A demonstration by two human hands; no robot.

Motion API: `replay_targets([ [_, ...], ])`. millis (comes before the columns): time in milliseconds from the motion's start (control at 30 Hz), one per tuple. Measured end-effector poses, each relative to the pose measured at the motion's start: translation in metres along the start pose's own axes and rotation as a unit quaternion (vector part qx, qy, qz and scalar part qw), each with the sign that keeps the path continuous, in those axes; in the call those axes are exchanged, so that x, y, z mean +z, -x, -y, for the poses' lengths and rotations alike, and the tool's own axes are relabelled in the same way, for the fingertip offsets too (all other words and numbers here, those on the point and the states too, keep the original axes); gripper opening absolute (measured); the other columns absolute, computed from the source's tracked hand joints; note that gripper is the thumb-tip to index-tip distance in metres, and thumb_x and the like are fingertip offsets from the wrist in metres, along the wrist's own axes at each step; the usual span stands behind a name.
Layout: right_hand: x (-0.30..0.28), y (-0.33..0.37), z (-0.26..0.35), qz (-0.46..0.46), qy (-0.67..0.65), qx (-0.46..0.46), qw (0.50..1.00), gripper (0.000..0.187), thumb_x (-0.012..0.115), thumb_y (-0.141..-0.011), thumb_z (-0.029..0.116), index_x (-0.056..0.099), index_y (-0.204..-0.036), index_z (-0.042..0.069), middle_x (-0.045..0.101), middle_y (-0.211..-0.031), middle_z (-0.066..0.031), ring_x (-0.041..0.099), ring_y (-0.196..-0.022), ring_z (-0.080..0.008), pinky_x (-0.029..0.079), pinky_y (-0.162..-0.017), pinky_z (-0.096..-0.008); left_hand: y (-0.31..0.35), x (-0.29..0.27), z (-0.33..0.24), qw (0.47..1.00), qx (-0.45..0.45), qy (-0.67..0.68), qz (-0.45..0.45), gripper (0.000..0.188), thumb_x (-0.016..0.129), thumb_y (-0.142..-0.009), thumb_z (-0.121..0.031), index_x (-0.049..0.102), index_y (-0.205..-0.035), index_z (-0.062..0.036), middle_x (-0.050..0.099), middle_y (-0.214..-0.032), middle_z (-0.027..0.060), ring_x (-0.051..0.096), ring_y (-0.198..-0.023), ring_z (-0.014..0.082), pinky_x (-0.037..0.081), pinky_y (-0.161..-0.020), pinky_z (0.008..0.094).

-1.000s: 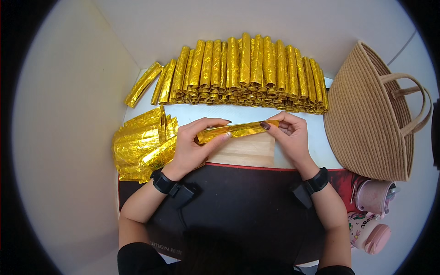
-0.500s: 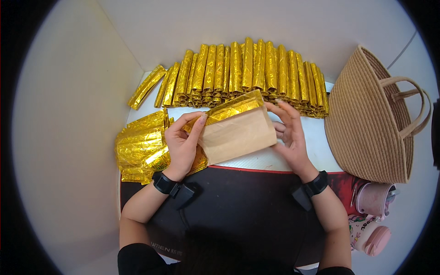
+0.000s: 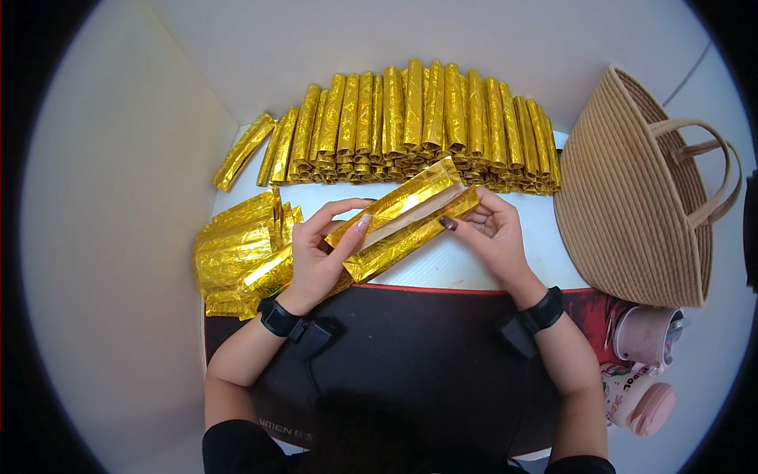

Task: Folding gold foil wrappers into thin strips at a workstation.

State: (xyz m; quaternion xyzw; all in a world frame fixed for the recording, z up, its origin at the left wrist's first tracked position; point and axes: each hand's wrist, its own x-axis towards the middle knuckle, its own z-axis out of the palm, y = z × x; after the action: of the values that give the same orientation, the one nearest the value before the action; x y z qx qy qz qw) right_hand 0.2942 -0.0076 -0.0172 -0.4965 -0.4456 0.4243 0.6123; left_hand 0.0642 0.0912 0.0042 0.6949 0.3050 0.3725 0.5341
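A sheet of gold foil paper (image 3: 407, 236) with a pale tan back is held up before me, both long edges folded inward so a narrow tan strip shows between them. My left hand (image 3: 320, 249) pinches its left end, thumb on top of the upper fold. At the right end, my right hand (image 3: 496, 237) grips the lower fold between thumb and fingers. Just left of my left hand lies a fanned stack of gold foil sheets (image 3: 233, 249), partly hidden by that hand.
Rolled gold foil tubes (image 3: 414, 110) are piled along the back wall, with one folded piece (image 3: 245, 152) leaning at their left. A woven basket (image 3: 624, 197) stands at right. Two pinkish cups (image 3: 643, 336) sit below it, beside a black desk mat (image 3: 410, 355).
The lower edge of the sheet has been folded up, covering most of the tan back. My right thumb has come onto that fold; my left hand keeps its pinch.
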Motion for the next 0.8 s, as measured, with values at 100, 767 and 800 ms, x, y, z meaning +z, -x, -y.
replay_targets([
  [100, 0.000, -0.002, 0.005, 0.006, -0.039, 0.011, 0.999, 0.029, 0.066, -0.086, 0.003, 0.056, -0.113, -0.001, 0.066, -0.102, -0.0075, 0.063, -0.094, -0.0110, 0.049, -0.087, -0.0251, -0.002, 0.007, 0.002, 0.999, 0.044, -0.002, 0.009, 0.030, 0.061, -0.091, -0.005, 0.059, -0.121, -0.0019, 0.066, -0.070, 0.0031, 0.055, -0.060, 0.0025, 0.041, -0.056, 0.0183],
  [767, 0.012, 0.004, 0.015, 0.050, -0.062, 0.085, 0.993, 0.032, 0.059, -0.090, -0.001, 0.048, -0.120, 0.005, 0.067, -0.099, -0.0078, 0.066, -0.085, -0.0094, 0.051, -0.069, -0.0203, -0.001, -0.001, -0.003, 0.966, -0.021, -0.129, 0.225, 0.042, 0.062, -0.090, -0.009, 0.049, -0.130, -0.0023, 0.065, -0.061, 0.0044, 0.053, -0.052, 0.0033, 0.041, -0.053, 0.0204],
  [800, 0.013, 0.005, 0.015, 0.070, -0.041, 0.089, 0.993, 0.032, 0.060, -0.090, -0.001, 0.048, -0.119, 0.006, 0.068, -0.096, -0.0074, 0.065, -0.083, -0.0086, 0.050, -0.068, -0.0198, 0.000, 0.000, -0.002, 0.966, -0.022, -0.129, 0.223, 0.042, 0.062, -0.090, -0.009, 0.049, -0.130, -0.0023, 0.065, -0.061, 0.0044, 0.053, -0.052, 0.0033, 0.041, -0.053, 0.0204],
])
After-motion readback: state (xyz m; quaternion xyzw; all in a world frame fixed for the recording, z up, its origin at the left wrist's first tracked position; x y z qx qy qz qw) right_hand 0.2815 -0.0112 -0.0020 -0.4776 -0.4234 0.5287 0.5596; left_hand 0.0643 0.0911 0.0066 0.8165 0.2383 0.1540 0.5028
